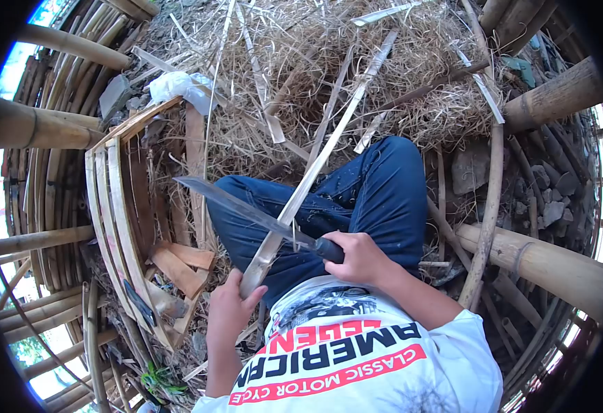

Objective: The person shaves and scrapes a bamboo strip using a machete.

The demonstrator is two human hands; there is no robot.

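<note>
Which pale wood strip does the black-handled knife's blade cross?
The long pale strip held at its lower end by the left hand; the loose strips among the curly brown shavings lie away from the blade.

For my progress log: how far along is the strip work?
Looks done: some shaving, given the heaped shavings. In hand: the left hand holds one end of the pale strip, the right hand a knife across it. Remaining: probably more trimming, as a curl hangs by the knife; how much is unclear.
</note>
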